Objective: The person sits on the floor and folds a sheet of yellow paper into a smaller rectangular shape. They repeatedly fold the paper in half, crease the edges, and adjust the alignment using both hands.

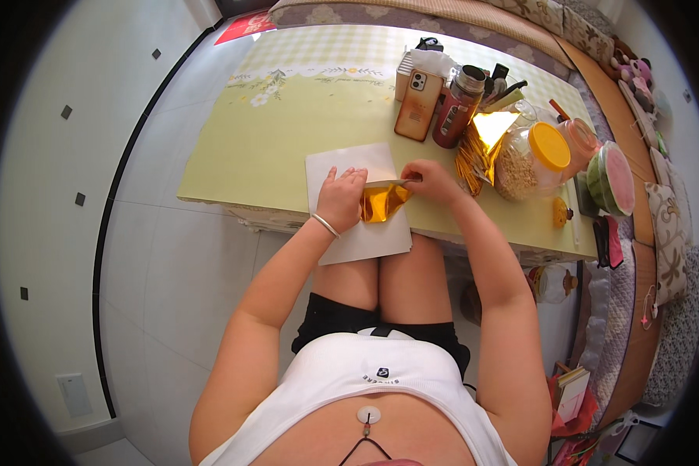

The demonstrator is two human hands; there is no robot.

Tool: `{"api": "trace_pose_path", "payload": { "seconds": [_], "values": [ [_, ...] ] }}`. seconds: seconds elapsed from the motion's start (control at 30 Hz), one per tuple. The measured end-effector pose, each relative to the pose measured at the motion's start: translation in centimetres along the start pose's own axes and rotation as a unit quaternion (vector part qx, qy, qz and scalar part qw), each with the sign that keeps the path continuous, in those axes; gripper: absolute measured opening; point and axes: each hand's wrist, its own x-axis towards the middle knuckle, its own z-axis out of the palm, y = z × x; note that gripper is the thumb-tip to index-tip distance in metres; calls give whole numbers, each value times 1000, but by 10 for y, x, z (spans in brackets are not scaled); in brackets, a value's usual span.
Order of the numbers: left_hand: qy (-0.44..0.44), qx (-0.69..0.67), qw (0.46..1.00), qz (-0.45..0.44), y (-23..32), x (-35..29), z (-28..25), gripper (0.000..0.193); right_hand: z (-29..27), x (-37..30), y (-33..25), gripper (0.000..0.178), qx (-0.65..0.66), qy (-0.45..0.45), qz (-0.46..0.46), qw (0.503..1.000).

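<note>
Gold foil piece (382,203) is sitting right between the two hands I'm watching, over some white paper (355,159) that straddles the near edge of the table (264,151). So it's basically at that edge, not out toward the far side. Its long axis runs left to right, roughly along the near edge, with the right end tipped a bit toward the far edge.

What matters most to me is who has which end. The right hand (432,183) has the far right corner, thumb and finger pinching it. The left hand (341,194) lies over the left end, fingers nearly straight; the thumb's hidden, so I can't tell if it's gripping or just pressing. Neither is really nearer, both touch. More gold sheets (485,151) lie near the right hand, toward the table's right end.
</note>
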Motion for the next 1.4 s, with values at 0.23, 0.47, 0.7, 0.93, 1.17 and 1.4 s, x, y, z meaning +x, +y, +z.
{"api": "trace_pose_path", "payload": {
  "seconds": [0.23, 0.47, 0.7, 0.93, 1.17, 1.4],
  "values": [
    [-2, 0, 1000, -3, 5, 1, -4, 58, 20, -9, -8, 23, -64, 105, -142, 982],
    [0, -29, 998, 53, 5, 1, -5, 50, 39, -7, -6, 17, -190, 157, -166, 955],
    [12, -11, 995, 103, 3, -10, 8, 38, 53, -23, -2, 20, -343, 170, -299, 874],
    [36, 41, 997, 49, -13, -61, -3, 40, 26, -67, 9, 45, -363, 44, -135, 921],
    [91, 3, 995, 36, -4, -58, -20, 40, 38, -71, -11, 44, -292, 81, -112, 946],
    [146, -56, 988, 4, -6, -52, -16, 25, 42, -74, -8, 32, -233, 167, -155, 945]
  ]
}}
